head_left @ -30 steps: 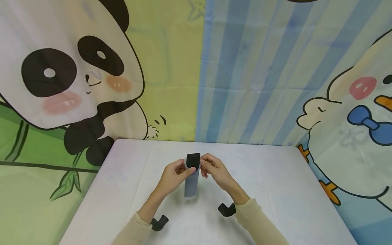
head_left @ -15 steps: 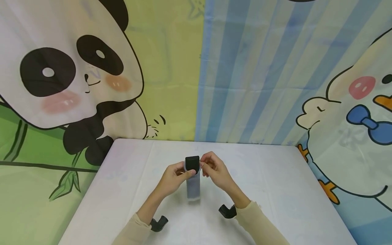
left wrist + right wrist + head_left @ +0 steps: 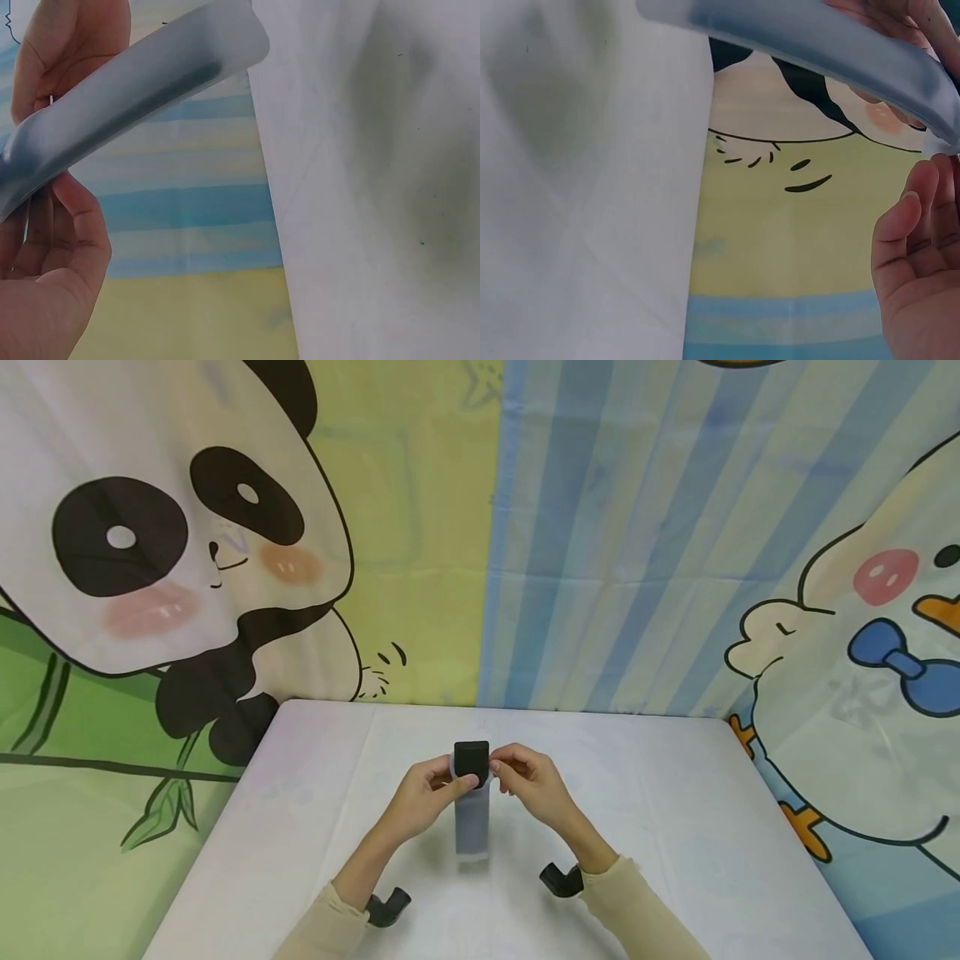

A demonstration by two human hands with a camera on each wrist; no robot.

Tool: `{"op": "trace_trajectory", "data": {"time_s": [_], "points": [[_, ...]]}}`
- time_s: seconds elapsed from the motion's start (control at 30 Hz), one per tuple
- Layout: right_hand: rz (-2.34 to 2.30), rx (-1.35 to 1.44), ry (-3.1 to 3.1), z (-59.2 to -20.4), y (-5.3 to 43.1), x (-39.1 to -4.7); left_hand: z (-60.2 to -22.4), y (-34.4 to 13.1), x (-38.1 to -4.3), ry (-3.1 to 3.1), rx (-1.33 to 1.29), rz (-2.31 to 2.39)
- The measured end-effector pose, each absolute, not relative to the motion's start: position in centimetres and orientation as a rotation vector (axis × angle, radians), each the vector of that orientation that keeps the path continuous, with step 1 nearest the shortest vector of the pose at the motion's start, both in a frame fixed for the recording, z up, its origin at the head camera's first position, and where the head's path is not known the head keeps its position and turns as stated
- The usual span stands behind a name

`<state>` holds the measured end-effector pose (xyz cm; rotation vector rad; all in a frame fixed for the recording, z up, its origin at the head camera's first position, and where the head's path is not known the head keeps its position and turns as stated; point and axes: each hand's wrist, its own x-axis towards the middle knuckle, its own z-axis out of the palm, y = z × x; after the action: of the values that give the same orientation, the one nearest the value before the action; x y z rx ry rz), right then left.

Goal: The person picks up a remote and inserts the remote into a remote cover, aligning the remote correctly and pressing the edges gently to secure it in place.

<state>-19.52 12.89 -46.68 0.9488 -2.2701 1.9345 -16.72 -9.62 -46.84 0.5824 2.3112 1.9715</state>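
A long item with a black squared end [image 3: 471, 760] stands upright in a frosted translucent sleeve [image 3: 472, 822], its lower part hanging above the table. My left hand [image 3: 422, 795] grips it, thumb across the black end and fingers behind. On the other side my right hand [image 3: 531, 781] pinches the sleeve's edge between thumb and forefinger. From the left wrist view, a dark shape shows through the frosted sleeve [image 3: 142, 90], and its rounded tip looks filmy. The right wrist view has the right fingertips right at a loose flap of film [image 3: 939, 144].
The table [image 3: 645, 810] has a white cover and ends at a patterned cloth backdrop [image 3: 600, 543]. Black curved pieces stick out at the left cuff [image 3: 390, 907] and the right cuff [image 3: 562, 880].
The black end has straightened from a slight tilt, and the sleeve's lower end has shifted slightly down. My right hand has dropped a little, its fingers staying at the sleeve's edge.
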Motion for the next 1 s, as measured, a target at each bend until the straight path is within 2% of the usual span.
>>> {"op": "trace_trajectory", "data": {"time_s": [0.57, 1.0], "points": [[1.972, 0.965, -2.269, -45.6, 12.9, -19.0, -46.9, -9.7, -16.8, 2.342, 0.583, 1.931], [2.179, 1.046, -2.088, -46.9, 13.4, -19.6, -47.1, -9.5, -16.7, 2.551, 0.968, 1.899]]}}
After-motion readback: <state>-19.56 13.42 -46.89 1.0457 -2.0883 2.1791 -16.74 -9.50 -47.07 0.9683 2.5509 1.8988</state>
